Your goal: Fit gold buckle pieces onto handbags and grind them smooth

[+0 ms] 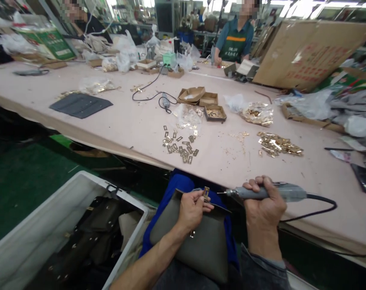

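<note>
Fingers of the left hand pinched narrow on a small brass clasp, thumb and forefinger closed round its lower part, the top of it poking up just above the fingertips. Held at the upper edge of a grey leather bag, resting on the lap over a blue cloth, just below the near edge of the tabletop. Heel of that hand lying on the bag's flap.

Fingers of the right hand wrapped tight round a grey powered hand tool, held level, knuckles up, thumb hidden underneath. Thin metal tip of the tool pointing left toward the clasp, near it but apart from it. Black cord trailing off the tool's back end, to the right along the tabletop edge.

Further up on the tabletop: a scatter of loose brass clasps straight ahead, a second heap of brass parts to the right, small open cardboard trays with clear plastic bags behind them, a dark flat panel to the left. White bin on the floor at lower left, packed with more dark bags. Two other persons at the far side of the tabletop, one in a green apron.
</note>
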Motion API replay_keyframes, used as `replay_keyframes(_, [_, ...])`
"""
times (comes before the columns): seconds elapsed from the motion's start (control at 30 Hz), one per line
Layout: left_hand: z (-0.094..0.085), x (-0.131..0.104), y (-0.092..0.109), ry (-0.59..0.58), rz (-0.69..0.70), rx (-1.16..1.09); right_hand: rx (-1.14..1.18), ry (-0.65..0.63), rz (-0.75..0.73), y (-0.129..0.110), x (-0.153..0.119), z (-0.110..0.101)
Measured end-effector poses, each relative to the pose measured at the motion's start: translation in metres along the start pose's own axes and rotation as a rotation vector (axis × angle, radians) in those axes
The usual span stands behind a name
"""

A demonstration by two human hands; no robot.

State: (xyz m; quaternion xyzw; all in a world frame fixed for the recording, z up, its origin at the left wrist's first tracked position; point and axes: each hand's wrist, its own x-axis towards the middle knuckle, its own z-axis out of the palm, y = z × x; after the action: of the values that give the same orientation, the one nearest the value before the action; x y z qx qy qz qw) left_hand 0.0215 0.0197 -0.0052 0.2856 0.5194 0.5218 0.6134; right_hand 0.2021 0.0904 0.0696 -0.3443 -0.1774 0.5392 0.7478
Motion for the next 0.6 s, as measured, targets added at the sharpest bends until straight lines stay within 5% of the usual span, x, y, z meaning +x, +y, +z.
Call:
replay_keyframes(0.2, [0.003,0.004,-0.001,0.020,-0.034,-0.019,-0.119,-0.075,-0.071,0.025,-0.031,0.022])
replay_keyframes(0.6, [0.002,0.005,0.000,0.018,-0.035,-0.023,-0.210,-0.132,-0.131,0.040,-0.044,0.030])
